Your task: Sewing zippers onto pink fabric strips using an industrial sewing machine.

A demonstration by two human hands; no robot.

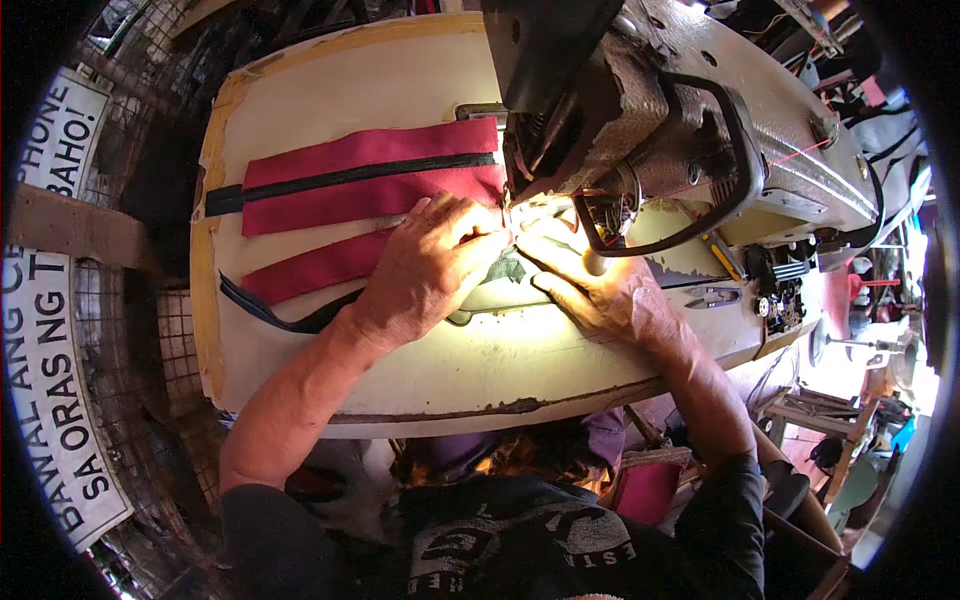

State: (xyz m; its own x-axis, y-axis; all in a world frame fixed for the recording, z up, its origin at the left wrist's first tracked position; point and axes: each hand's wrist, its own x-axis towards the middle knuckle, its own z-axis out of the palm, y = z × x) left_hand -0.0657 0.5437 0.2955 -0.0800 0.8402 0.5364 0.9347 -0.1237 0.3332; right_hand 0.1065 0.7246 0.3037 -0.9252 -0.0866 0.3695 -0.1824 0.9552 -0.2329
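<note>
My left hand (pixel 425 255) is closed, its thumb and fingers pinching the edge of a red fabric strip (pixel 310 268) close to the lit needle area of a sewing machine (pixel 760 110). A black zipper tape (pixel 300 322) curls out beneath that wrist. My right hand (pixel 615 290) lies palm down on the machine bed, fingers stretched toward the same spot. A small dark piece of cloth (pixel 508 266) shows between the two hands. Beyond my left hand lies a red panel (pixel 330 150) with a black zipper (pixel 370 172) along its middle. Needle and stitch line are hidden.
The pale sewing table (pixel 400 385) has a worn, taped edge. A black bar loop (pixel 745 150) juts from the machine head above my right hand. Thread snips (pixel 712 298) and a yellow-handled tool (pixel 722 255) lie to the right. Wire mesh (pixel 178 340) stands at left.
</note>
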